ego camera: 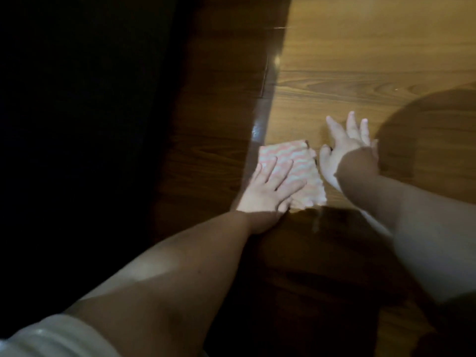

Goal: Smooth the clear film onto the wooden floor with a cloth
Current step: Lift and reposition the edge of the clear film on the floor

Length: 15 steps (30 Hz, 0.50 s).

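A pink-and-white wavy-patterned cloth (pixel 381 161) lies flat on the wooden floor (pixel 360 60). My left hand (pixel 270 191) presses on the cloth's near left part with straight, spread fingers. Just right of the cloth, my right hand (pixel 345 148) rests on the floor, fingers straight and pointing away. The clear film (pixel 260 124) shows only as a glossy strip with a pale edge running from the upper middle down toward the cloth. How far the film reaches is hard to tell.
A deep black shadowed area (pixel 77 124) fills the left side. A round shadow (pixel 425 130) falls on the lit floor at right. Dark shade covers the floor near my forearms. A pale sleeve (pixel 51 338) shows at the bottom left.
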Each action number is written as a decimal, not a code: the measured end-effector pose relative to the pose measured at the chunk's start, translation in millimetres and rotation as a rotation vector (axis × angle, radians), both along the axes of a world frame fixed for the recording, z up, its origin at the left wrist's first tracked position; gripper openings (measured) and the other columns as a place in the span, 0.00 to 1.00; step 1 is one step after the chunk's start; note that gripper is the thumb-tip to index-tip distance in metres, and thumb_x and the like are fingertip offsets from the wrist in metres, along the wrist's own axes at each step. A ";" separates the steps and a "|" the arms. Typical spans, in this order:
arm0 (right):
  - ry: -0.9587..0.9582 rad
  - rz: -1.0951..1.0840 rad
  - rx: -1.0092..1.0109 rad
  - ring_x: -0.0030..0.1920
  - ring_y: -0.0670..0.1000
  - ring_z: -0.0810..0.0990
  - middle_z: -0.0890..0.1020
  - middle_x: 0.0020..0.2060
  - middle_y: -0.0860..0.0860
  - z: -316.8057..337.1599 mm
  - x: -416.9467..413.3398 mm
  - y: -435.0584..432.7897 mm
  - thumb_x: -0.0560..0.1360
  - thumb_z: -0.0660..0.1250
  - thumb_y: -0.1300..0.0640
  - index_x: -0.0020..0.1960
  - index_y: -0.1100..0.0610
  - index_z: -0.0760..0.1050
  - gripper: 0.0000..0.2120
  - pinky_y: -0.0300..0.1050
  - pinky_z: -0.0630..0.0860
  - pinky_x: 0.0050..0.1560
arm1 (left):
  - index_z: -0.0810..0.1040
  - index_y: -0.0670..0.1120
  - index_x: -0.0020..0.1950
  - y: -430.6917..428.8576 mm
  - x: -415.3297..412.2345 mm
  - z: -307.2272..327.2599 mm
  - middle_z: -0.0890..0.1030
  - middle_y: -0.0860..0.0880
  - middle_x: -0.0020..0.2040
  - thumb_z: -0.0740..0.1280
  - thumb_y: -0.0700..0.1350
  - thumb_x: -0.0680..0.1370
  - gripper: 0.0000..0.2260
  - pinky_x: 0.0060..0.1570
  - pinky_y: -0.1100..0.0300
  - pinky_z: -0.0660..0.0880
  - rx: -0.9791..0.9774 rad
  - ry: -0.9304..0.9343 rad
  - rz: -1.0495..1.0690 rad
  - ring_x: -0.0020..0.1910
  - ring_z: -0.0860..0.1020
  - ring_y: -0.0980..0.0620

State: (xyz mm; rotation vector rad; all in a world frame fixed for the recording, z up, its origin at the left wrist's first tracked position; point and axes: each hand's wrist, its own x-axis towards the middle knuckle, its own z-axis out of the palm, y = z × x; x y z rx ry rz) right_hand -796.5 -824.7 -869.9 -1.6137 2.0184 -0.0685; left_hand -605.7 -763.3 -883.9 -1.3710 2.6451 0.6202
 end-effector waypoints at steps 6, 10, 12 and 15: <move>0.097 -0.188 0.129 0.76 0.57 0.38 0.42 0.77 0.46 -13.0 -33.7 -21.7 0.76 0.56 0.43 0.76 0.39 0.49 0.30 0.61 0.40 0.73 | 0.46 0.49 0.79 -71.1 85.0 -13.1 0.46 0.39 0.78 0.50 0.53 0.83 0.27 0.71 0.40 0.40 0.015 -0.406 1.079 0.76 0.46 0.35; 0.160 -0.184 0.087 0.76 0.58 0.37 0.40 0.77 0.49 -18.5 -25.7 -21.1 0.76 0.54 0.42 0.77 0.42 0.47 0.31 0.65 0.38 0.71 | 0.46 0.53 0.79 -104.3 69.2 -10.2 0.42 0.43 0.79 0.48 0.55 0.82 0.25 0.70 0.36 0.40 0.161 -0.339 1.357 0.76 0.42 0.35; 0.219 -0.148 0.037 0.76 0.57 0.37 0.39 0.77 0.52 -19.2 -21.7 -28.4 0.77 0.51 0.41 0.77 0.43 0.46 0.30 0.65 0.38 0.71 | 0.50 0.49 0.79 -97.3 39.0 -15.0 0.45 0.41 0.79 0.49 0.53 0.82 0.26 0.72 0.39 0.39 0.022 -0.311 1.038 0.76 0.44 0.36; 0.271 -0.068 -0.027 0.76 0.57 0.37 0.38 0.77 0.52 -22.4 -22.7 -59.7 0.78 0.46 0.39 0.77 0.42 0.43 0.30 0.63 0.37 0.71 | 0.55 0.49 0.79 -82.1 -1.7 -10.2 0.49 0.39 0.78 0.54 0.52 0.81 0.26 0.74 0.41 0.42 -0.098 -0.126 0.375 0.76 0.47 0.36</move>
